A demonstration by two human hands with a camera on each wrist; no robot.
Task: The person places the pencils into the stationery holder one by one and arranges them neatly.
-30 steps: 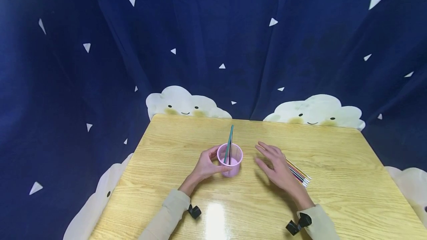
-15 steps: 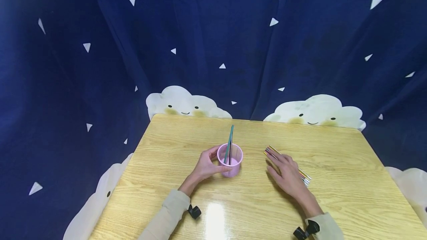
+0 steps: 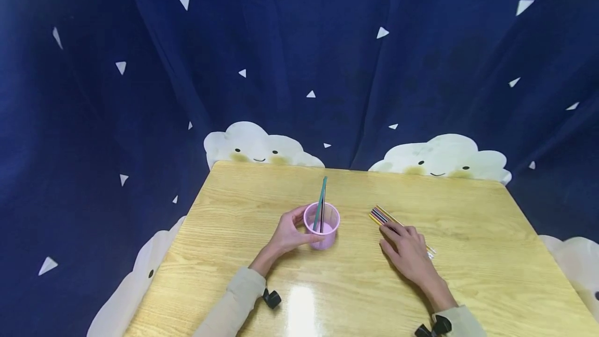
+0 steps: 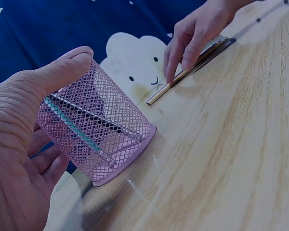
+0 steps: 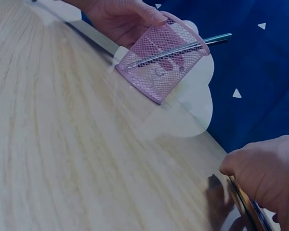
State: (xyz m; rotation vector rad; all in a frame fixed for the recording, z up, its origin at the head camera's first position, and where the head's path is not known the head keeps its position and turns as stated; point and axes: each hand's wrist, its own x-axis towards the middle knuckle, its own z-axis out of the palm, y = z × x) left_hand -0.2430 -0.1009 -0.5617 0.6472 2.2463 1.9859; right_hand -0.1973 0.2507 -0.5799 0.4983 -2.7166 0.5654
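My left hand (image 3: 286, 234) grips a pink mesh pen holder (image 3: 327, 244) that stands upright on the table, thumb on its near side near the rim. A green pencil (image 3: 320, 203) and a dark pencil (image 3: 324, 201) lean inside it, showing through the mesh in the left wrist view. On the right, a row of several colored pencils (image 3: 380, 215) lies slantwise on the tabletop. Over their middle is my right hand (image 3: 408, 255), fingertips reaching down to them. In the left wrist view its fingers and thumb are at the pencils (image 4: 160, 93). The palm hides part of the row.
The wooden table (image 3: 262, 186) ends at a dark blue curtain (image 3: 281, 92) with white triangles and cloud shapes. A small black device (image 3: 272, 299) sits at the left wrist, and another black device (image 3: 432, 326) at the right.
My right hand has moved right and toward me, from beside the pencils onto them, uncovering their far ends. My left hand and the pen holder have stayed in place.
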